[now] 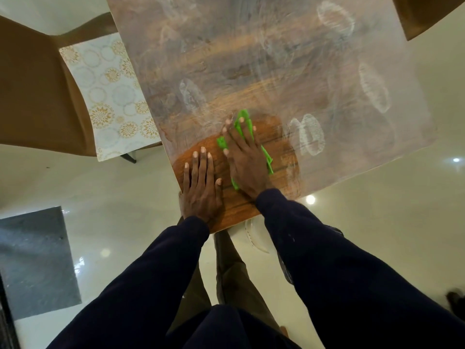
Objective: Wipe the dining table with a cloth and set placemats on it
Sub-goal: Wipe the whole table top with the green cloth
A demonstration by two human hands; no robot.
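While both hands lie flat near the surface's (251,59) close corner, the R hand (245,159), fingers straight & spread, presses a green cloth (243,115) onto the wood. Cloth's long axis runs w/ the fingers, pointing away from the person. L hand (201,187) rests palm-down on bare wood just beside it, holding nothing. Patterned placemat (110,96) lies on a brown chair (37,91) at left.

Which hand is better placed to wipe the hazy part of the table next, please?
The right hand: it presses the green cloth flat, and the hazy stretch of the table lies just ahead of it. The left hand rests bare on the wiped near corner, holding nothing.
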